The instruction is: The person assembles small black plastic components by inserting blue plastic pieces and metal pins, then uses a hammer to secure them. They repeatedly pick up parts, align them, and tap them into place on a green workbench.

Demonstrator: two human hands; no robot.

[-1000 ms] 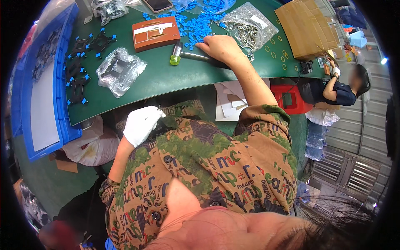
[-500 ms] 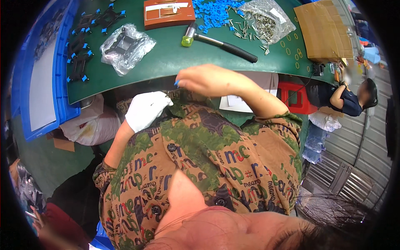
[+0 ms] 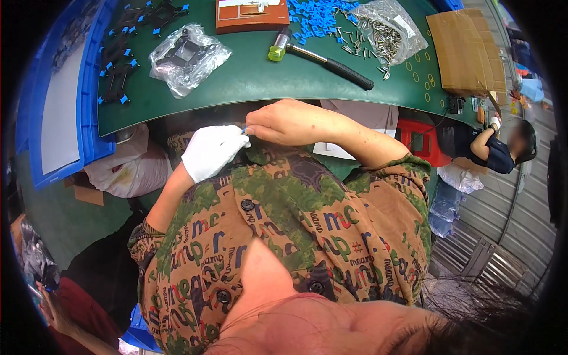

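Note:
My left hand point(image 3: 214, 152), in a white glove, is closed in front of my shirt below the table's edge. What it pinches is mostly hidden and too dark against the shirt to make out. My bare right hand point(image 3: 285, 122) meets it from the right, thumb and fingers pinched on a small blue plastic clip point(image 3: 244, 130). Only a sliver of the clip shows, between the fingertips of both hands. On the green table point(image 3: 248, 80) beyond lie a loose pile of such blue clips point(image 3: 316, 16) and black X-shaped brackets point(image 3: 117, 80) with blue clips on their ends.
A rubber-headed mallet point(image 3: 325, 62) lies near the table's front edge. Behind are a bagged black bracket point(image 3: 188, 56), a red-brown box point(image 3: 251, 18), a bag of metal pins point(image 3: 390, 32) and a cardboard box point(image 3: 464, 50). A blue crate point(image 3: 89, 118) stands left; a co-worker point(image 3: 494, 145) is at right.
My right hand has come down and left with the blue clip until its fingertips meet my gloved left hand. The table's things appear slightly shifted with the view.

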